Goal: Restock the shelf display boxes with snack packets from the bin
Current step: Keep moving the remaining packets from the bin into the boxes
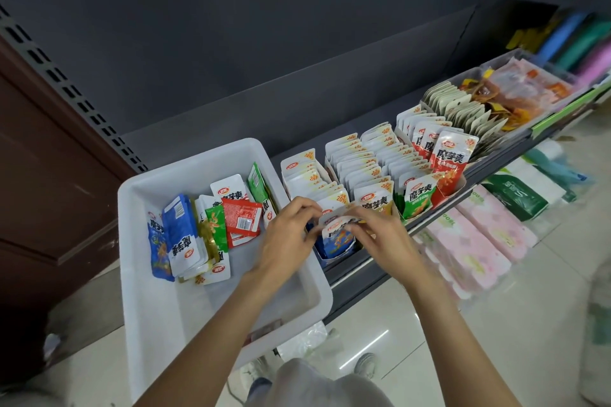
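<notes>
A white plastic bin [158, 314] rests on the shelf's left end and holds several loose snack packets [211, 225] in blue, green and red at its far half. Just right of the bin stands the leftmost display box [325, 259], with blue packets in it. My left hand [287, 238] and my right hand [377, 235] meet over that box, both pinching the top of a blue-and-white packet [339, 233] that stands at the box's front. Further right, more display boxes [413, 175] hold upright rows of white, green and red packets.
A dark shelf [363, 277] runs to the right, with clear tubs of orange snacks [515, 92] at its far end. Below it lie pink tissue packs [476, 241] and green packs [515, 198]. A brown cabinet [49, 175] stands to the left. Pale tiled floor lies below.
</notes>
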Demonstrator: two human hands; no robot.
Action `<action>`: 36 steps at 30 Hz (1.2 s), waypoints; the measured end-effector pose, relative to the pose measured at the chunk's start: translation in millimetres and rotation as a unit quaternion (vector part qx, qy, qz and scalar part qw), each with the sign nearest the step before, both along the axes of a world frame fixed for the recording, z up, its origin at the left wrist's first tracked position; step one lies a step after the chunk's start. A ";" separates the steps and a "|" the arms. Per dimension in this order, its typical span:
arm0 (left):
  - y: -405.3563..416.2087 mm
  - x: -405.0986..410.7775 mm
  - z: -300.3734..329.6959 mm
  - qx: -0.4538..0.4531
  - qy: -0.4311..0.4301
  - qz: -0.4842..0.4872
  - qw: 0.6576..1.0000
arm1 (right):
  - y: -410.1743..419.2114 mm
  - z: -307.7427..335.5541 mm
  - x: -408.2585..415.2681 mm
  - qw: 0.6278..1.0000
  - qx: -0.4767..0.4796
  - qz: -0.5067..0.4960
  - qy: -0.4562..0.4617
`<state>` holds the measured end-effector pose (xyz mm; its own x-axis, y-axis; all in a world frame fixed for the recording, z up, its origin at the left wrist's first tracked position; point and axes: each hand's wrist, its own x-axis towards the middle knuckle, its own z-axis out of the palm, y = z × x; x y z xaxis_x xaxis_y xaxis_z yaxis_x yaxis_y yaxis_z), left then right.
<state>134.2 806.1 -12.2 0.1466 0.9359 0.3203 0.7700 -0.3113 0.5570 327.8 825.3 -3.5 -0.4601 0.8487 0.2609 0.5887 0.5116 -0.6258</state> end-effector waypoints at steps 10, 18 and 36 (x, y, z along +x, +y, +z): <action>-1.2 -3.3 -1.1 -0.012 -0.017 0.008 1.000 | -5.9 -34.5 -21.0 0.986 -0.082 -0.145 -0.018; -17.1 -22.5 11.0 0.015 -0.081 0.015 0.997 | -28.3 14.5 -18.6 0.955 -0.014 -0.272 0.117; -38.9 -157.0 -47.7 -0.218 0.228 0.179 0.932 | 34.1 -57.5 -240.3 0.921 0.032 0.079 -0.380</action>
<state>-22.8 767.2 -59.9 -0.1712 0.9778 -0.1210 0.9688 0.1894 0.1598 87.6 859.5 -61.0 -0.6465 0.7501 -0.1391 0.7598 0.6495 -0.0295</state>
